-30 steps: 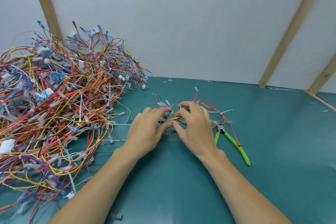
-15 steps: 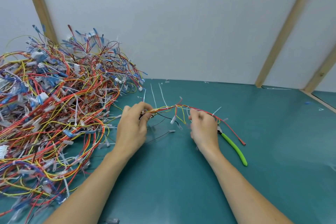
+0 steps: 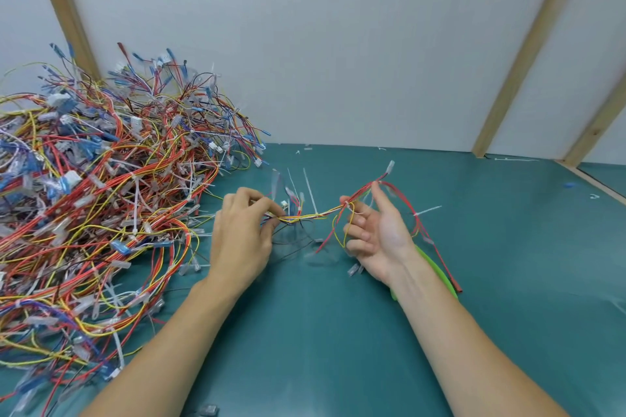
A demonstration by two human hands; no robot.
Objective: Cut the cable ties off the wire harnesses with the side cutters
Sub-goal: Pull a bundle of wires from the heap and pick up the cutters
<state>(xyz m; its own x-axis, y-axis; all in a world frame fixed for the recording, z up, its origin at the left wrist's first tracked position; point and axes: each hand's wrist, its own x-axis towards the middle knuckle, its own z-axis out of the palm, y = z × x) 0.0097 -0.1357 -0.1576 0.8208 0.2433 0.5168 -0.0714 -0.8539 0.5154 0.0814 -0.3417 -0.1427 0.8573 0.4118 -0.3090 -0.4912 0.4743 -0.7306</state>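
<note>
A small wire harness (image 3: 315,215) of red, yellow and black wires is stretched between my two hands above the teal table (image 3: 338,332). My left hand (image 3: 242,234) pinches its left end, where white cable ties (image 3: 309,189) stick upward. My right hand (image 3: 376,230) is turned palm up and holds the harness near its middle between thumb and forefinger; red wires trail off to the right over it. The side cutters (image 3: 437,269), with green handles, lie on the table behind my right wrist, mostly hidden by it.
A big tangled heap of wire harnesses (image 3: 95,200) fills the left side of the table. Cut tie scraps (image 3: 354,269) and small bits lie scattered around my hands. A white wall with wooden battens (image 3: 521,54) closes the back.
My hands have pulled apart, drawing the harness out straight. My right hand has turned palm up and risen. The view has shifted slightly.
</note>
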